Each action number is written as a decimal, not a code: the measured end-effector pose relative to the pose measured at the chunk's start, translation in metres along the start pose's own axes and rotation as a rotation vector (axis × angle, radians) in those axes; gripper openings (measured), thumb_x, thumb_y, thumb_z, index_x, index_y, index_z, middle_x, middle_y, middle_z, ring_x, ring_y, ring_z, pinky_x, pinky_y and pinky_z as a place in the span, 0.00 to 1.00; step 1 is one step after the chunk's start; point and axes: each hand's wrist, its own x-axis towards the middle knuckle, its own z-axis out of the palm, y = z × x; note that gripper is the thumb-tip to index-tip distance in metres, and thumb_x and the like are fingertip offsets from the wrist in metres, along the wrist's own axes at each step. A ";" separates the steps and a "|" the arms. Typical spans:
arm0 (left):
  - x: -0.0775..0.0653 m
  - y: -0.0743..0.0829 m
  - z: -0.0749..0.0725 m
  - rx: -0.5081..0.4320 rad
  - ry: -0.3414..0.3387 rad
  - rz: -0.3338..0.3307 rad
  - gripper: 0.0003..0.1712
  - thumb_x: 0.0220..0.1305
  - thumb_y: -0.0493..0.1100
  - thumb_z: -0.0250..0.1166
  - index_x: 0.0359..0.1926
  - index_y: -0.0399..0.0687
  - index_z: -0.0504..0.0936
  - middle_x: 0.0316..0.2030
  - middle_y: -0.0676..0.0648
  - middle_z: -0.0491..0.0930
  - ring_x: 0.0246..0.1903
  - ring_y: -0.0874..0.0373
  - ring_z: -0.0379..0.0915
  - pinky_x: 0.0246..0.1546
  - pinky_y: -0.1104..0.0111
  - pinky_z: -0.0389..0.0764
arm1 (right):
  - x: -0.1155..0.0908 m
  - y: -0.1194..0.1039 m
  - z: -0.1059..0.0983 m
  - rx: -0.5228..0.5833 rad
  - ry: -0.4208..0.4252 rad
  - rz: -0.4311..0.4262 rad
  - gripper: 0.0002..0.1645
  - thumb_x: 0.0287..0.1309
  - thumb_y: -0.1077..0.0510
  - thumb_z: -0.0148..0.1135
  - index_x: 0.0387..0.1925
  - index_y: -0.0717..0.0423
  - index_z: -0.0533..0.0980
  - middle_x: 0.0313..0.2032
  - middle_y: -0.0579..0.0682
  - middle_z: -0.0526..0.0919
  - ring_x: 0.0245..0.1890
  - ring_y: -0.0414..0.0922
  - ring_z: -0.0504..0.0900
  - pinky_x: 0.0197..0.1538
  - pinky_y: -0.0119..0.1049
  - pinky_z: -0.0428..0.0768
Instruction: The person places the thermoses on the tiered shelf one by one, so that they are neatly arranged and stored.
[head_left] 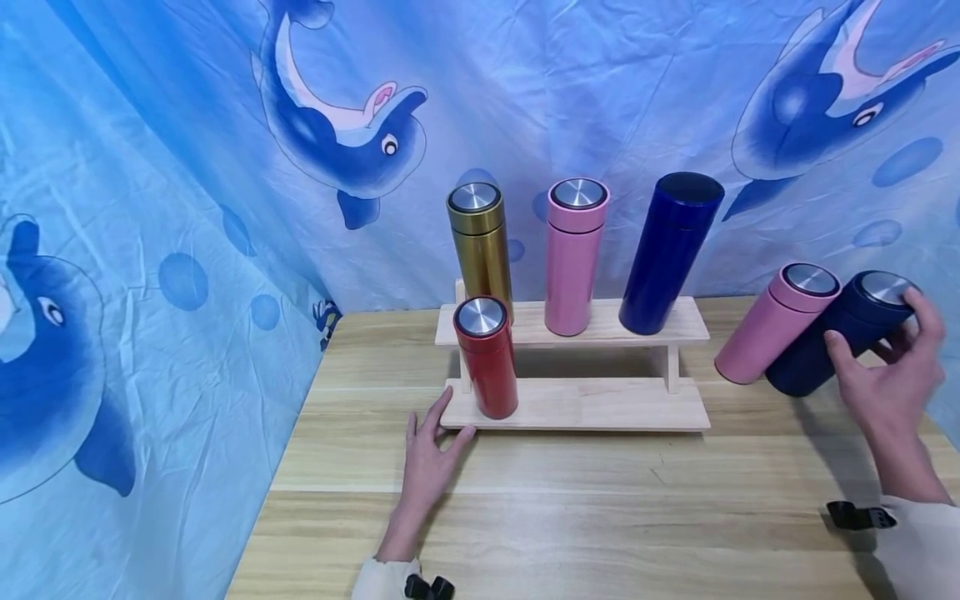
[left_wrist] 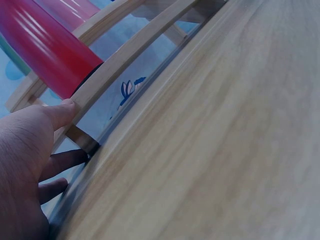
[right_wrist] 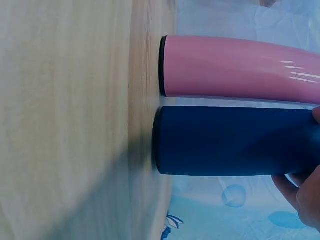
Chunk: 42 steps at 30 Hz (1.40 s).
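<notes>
On the right side of the table, my right hand [head_left: 900, 375] grips a dark navy thermos bottle [head_left: 832, 337] near its silver-topped lid, thumb on one side and fingers on the other. The base of this bottle [right_wrist: 225, 141] is at or just above the tabletop. Close beside it stands a pink thermos [head_left: 772, 329]. My left hand [head_left: 427, 467] holds the left front corner of a two-tier wooden rack [head_left: 600, 404], its thumb [left_wrist: 62, 114] against the lower board's edge. A red thermos [head_left: 487, 367] stands on that board, near the left hand.
Along the rack's upper board stand a gold thermos [head_left: 483, 258], another pink thermos [head_left: 573, 267] and a glossy blue thermos [head_left: 667, 258]. The wood-grain table [head_left: 585, 517] extends in front. Behind and to the left hangs a blue dolphin-print cloth [head_left: 187, 167].
</notes>
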 end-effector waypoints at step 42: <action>0.000 0.002 -0.002 0.008 -0.027 -0.052 0.44 0.72 0.51 0.79 0.83 0.57 0.72 0.67 0.37 0.85 0.60 0.39 0.88 0.89 0.43 0.37 | -0.039 -0.106 -0.008 0.341 0.062 -0.239 0.51 0.61 0.43 0.81 0.64 0.78 0.67 0.65 0.55 0.85 0.59 0.28 0.85 0.62 0.16 0.78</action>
